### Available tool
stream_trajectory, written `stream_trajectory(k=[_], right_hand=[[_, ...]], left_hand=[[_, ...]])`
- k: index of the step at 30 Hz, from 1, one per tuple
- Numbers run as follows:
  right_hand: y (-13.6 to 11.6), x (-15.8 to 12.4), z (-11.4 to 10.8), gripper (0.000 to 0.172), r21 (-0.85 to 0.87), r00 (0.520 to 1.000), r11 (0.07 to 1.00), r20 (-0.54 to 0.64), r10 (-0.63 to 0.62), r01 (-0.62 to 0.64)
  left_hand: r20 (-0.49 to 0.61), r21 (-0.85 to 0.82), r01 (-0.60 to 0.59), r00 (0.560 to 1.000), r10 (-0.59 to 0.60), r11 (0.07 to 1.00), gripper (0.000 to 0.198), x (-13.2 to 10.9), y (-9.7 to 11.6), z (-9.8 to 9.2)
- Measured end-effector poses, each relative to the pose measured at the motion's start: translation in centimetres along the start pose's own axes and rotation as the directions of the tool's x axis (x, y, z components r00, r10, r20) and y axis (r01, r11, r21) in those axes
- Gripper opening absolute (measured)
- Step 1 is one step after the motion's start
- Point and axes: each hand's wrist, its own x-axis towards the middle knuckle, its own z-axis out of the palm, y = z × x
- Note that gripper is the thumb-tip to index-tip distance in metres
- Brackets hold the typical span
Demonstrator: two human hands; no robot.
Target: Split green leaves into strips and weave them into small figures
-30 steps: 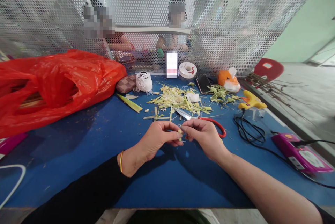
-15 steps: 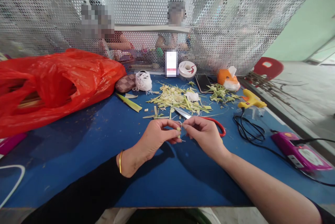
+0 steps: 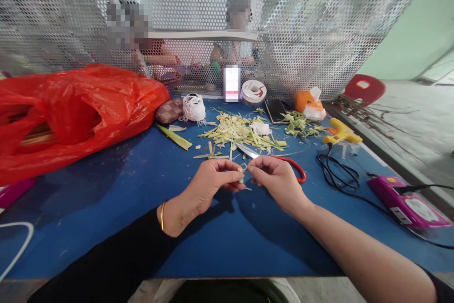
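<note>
Left hand (image 3: 207, 181): thumb and fingertips pinching a small pale-green piece (image 3: 240, 175) above the blue table (image 3: 198, 253). Right hand (image 3: 278, 181): fingertips pinched on what looks like a thin white thread loop (image 3: 244, 164), just beside the piece. Scissors (image 3: 248, 151) lie partly behind right hand, near plant scraps (image 3: 230, 130).

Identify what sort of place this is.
Probably a handcraft workspace: a yellow glue gun, red-handled scissors and a heap of pale green plant trimmings lie on one blue table.
</note>
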Motion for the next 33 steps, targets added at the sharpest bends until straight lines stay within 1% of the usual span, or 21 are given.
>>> stream_trajectory(k=[4, 7, 10, 14, 20, 23, 28, 33], right_hand=[[-0.09, 0.09, -0.12, 0.019, 0.134, 0.998, 0.989, -0.008, 0.058, -0.056], [-0.3, 0.17, -0.24, 0.021, 0.235, 0.995, 0.967, 0.008, 0.101, -0.1], [-0.4, 0.27, -0.42, 0.022, 0.286, 0.993, 0.951, 0.009, 0.117, -0.115], [-0.33, 0.33, -0.56, 0.022, 0.294, 0.993, 0.949, 0.007, 0.119, -0.116], [-0.47, 0.16, -0.24, 0.021, 0.221, 0.997, 0.972, -0.001, 0.077, -0.075], [-0.48, 0.09, -0.07, 0.021, 0.175, 0.999, 0.983, 0.001, 0.051, -0.051], [-0.38, 0.05, -0.1, 0.019, 0.108, 0.999, 0.993, 0.012, 0.042, -0.043], [-0.59, 0.03, -0.2, 0.019, 0.189, 0.998, 0.98, 0.02, 0.065, -0.067]], left_hand=[[0.009, -0.061, 0.021, 1.0, -0.02, 0.998, 0.016, 0.21, -0.11, -0.27], [-0.009, -0.093, 0.034, 0.999, -0.035, 0.995, 0.015, 0.39, -0.14, -0.44], [-0.023, -0.121, 0.047, 0.998, -0.05, 0.991, 0.015, 0.56, -0.14, -0.59], [-0.013, -0.12, 0.043, 0.999, -0.045, 0.992, 0.015, 0.51, -0.02, -0.64], [0.038, 0.033, -0.058, 0.998, 0.057, 0.998, 0.013, -0.11, 0.03, -0.06], [0.038, 0.066, -0.059, 0.998, 0.056, 0.996, 0.015, -0.18, -0.11, 0.15], [0.013, 0.055, -0.039, 0.999, 0.038, 0.998, 0.015, -0.01, -0.24, -0.02], [0.009, -0.016, -0.02, 1.0, 0.02, 1.0, 0.016, 0.21, -0.18, -0.37]])
